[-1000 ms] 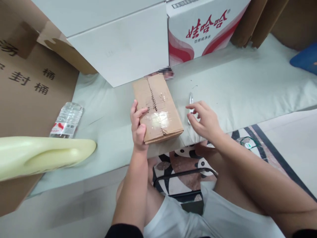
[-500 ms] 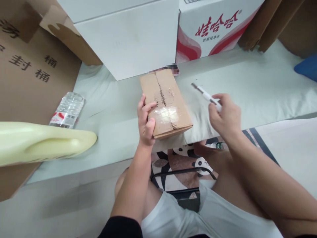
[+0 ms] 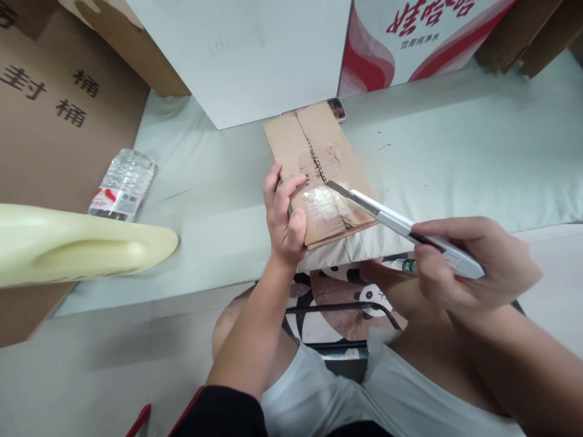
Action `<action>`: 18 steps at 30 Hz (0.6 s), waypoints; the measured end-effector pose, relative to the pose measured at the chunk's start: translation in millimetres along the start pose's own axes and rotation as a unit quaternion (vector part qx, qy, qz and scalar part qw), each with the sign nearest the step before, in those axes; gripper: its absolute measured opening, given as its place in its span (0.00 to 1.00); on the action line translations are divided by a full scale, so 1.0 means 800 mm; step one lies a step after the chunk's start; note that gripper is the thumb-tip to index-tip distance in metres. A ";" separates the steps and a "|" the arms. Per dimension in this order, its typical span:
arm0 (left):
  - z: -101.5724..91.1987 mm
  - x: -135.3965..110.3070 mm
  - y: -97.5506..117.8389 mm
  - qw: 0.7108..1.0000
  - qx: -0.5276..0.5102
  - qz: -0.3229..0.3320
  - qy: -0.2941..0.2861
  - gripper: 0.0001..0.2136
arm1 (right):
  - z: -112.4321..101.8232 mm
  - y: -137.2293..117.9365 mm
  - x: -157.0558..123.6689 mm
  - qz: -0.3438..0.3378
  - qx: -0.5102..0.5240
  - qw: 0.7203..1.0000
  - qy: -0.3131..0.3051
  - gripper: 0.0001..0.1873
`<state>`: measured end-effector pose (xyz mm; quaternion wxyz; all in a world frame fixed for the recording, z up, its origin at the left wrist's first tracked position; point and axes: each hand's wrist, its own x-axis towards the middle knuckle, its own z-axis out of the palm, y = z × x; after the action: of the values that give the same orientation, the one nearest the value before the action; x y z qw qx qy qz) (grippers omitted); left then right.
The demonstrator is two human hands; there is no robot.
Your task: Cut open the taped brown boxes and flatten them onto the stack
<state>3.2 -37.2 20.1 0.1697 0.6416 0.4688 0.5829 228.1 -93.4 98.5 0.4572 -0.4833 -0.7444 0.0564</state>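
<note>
A small brown cardboard box (image 3: 291,136) lies on the pale cloth in front of me, with a ragged slit along its top seam and shiny clear tape near its front end. My left hand (image 3: 286,221) grips the box's left side, fingertips on the top and side. In my right hand (image 3: 478,261) is a white box cutter (image 3: 392,220), its blade extended. The blade tip is over the seam, by the rear edge of the tape; whether it touches the cardboard I cannot tell.
A white carton (image 3: 268,60) and a red-and-white water carton (image 3: 432,45) stand behind. On the left are a clear water bottle (image 3: 125,182), a pale yellow curved object (image 3: 82,246) and a large brown carton (image 3: 36,139). The cloth-covered surface's front edge (image 3: 182,294) runs before my knees.
My right hand has brought the box cutter from right of the box to over its seam, with more of the knife showing. My left hand stays on the box; the view has shifted slightly.
</note>
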 end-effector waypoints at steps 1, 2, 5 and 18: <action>0.000 0.000 0.001 1.000 -0.002 0.000 0.001 0.25 | -0.003 -0.001 0.002 -0.012 -0.005 1.000 -0.008 0.10; 0.000 0.000 0.002 1.000 -0.003 0.000 0.004 0.25 | -0.006 -0.002 0.004 -0.020 -0.008 1.000 -0.016 0.10; 0.000 0.000 0.004 1.000 0.000 -0.006 0.010 0.25 | -0.011 -0.002 0.006 -0.026 -0.018 0.999 -0.043 0.09; 0.003 0.002 -0.001 1.000 0.007 0.012 0.007 0.27 | 0.007 0.003 0.003 -0.093 0.081 0.991 -0.042 0.12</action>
<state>4.6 -35.1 19.9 0.1550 0.6439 0.4664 0.5864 225.0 -87.9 95.5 0.4664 -0.3705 -0.7977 0.0944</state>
